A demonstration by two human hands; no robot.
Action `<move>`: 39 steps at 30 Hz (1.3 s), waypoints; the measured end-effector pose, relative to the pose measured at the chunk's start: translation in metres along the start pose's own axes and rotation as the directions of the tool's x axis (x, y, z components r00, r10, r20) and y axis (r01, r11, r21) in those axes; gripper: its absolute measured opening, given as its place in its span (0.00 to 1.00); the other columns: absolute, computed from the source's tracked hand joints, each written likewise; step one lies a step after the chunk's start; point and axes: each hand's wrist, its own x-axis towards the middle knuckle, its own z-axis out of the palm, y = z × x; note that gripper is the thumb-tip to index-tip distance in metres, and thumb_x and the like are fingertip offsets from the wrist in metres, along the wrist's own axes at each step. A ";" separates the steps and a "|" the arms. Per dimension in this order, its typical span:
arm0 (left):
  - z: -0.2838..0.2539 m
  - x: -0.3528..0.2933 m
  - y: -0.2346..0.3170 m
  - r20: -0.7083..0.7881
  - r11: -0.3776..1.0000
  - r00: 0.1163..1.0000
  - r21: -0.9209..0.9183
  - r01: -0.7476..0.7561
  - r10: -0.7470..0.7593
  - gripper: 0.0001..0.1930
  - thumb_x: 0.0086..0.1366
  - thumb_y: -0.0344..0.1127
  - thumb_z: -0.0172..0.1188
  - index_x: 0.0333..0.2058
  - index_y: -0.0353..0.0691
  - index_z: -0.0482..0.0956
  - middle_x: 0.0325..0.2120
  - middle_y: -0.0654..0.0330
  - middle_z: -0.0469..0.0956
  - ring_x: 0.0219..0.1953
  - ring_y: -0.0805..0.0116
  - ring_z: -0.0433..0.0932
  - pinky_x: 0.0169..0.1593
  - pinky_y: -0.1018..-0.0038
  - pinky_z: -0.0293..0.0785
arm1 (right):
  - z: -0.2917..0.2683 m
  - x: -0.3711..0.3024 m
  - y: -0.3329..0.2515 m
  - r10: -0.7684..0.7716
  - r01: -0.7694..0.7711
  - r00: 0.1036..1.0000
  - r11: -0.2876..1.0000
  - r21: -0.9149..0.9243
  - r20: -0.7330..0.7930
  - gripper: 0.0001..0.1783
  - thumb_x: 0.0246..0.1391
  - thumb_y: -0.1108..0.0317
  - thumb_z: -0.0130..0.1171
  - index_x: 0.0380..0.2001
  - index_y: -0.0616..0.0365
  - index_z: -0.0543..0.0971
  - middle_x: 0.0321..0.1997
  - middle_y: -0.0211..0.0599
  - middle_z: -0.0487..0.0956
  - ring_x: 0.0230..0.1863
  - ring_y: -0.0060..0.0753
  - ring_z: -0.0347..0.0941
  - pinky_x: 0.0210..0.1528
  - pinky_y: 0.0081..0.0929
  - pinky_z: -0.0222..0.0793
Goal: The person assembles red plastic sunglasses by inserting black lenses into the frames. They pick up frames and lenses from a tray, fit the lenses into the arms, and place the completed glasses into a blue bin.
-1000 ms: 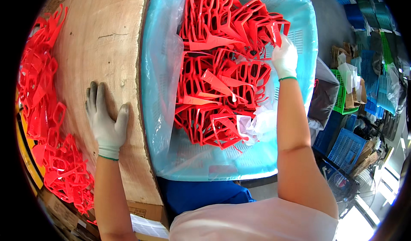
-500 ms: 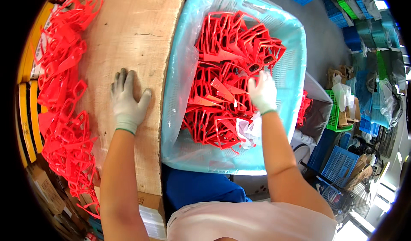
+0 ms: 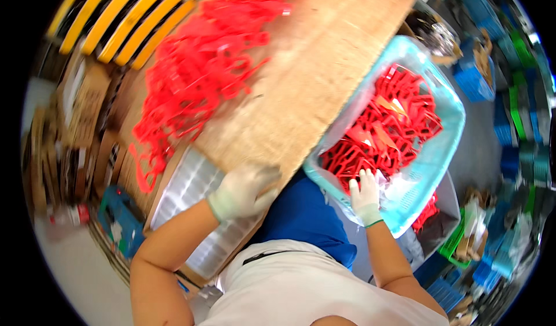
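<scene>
Cardboard boxes (image 3: 88, 109) stacked at far left, flattened pieces among them. Above them, a row of yellow-edged bars (image 3: 130, 22) with dark gaps between. Blue-green case (image 3: 120, 219) low down, below the boxes.

Next, a long loose heap of red frames (image 3: 197, 65), spectacle-shaped, slightly blurred, tangled along the far side of a wooden tabletop (image 3: 318, 59). Pale compartmented tray (image 3: 188, 190) at the tabletop's near end, just below the heap's tail.

Left hand (image 3: 244, 191), white-gloved, green at the cuff, lies over the tray's upper right part, near the table edge. Fingers loosely bent and apart from the thumb; blurred, but nothing visible in its hold. Cannot tell whether it touches the surface beneath.

Centre: blue trousers (image 3: 301, 207) and white shirt (image 3: 301, 282) of the wearer, between the table and a light-blue basket (image 3: 450, 123) lined with clear plastic. Basket beside the table edge, holding a packed pile of red spectacle frames (image 3: 391, 117).

Right hand (image 3: 366, 197), also white-gloved, at the pile's near end: fingers fairly straight, thumb set off, tips against the frames, no grip visible. Crumpled white sheet (image 3: 388, 186) just beside it.

Farther right, a grey bin (image 3: 452, 201) with more red pieces (image 3: 426, 213), then a green crate (image 3: 450, 249) and blue crates (image 3: 476, 80).
</scene>
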 end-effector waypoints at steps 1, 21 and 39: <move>-0.003 -0.045 0.011 -0.010 0.999 0.999 -0.003 0.046 -0.046 0.18 0.61 0.39 0.61 0.45 0.33 0.82 0.48 0.46 0.81 0.48 0.47 0.81 0.54 0.59 0.76 | -0.003 0.003 -0.015 -0.063 0.065 0.998 0.994 0.087 -0.029 0.34 0.63 0.51 0.53 0.60 0.72 0.71 0.66 0.66 0.68 0.70 0.63 0.59 0.72 0.51 0.52; 0.133 -0.354 0.027 -0.401 0.371 0.300 -0.111 0.922 -0.865 0.21 0.54 0.43 0.69 0.45 0.42 0.83 0.45 0.51 0.78 0.52 0.50 0.76 0.56 0.58 0.73 | 0.047 -0.098 -0.331 -0.517 0.798 0.590 0.488 -0.353 0.620 0.12 0.59 0.61 0.54 0.40 0.51 0.82 0.45 0.41 0.81 0.52 0.46 0.76 0.53 0.43 0.70; 0.101 -0.293 0.086 -0.493 0.415 0.609 -0.866 -0.278 -0.621 0.06 0.70 0.30 0.51 0.43 0.35 0.69 0.60 0.44 0.72 0.55 0.66 0.72 0.61 0.69 0.67 | -0.007 -0.176 -0.328 -0.865 0.532 0.450 0.458 0.712 0.221 0.53 0.47 0.68 0.70 0.69 0.59 0.48 0.52 0.49 0.75 0.57 0.50 0.70 0.61 0.44 0.67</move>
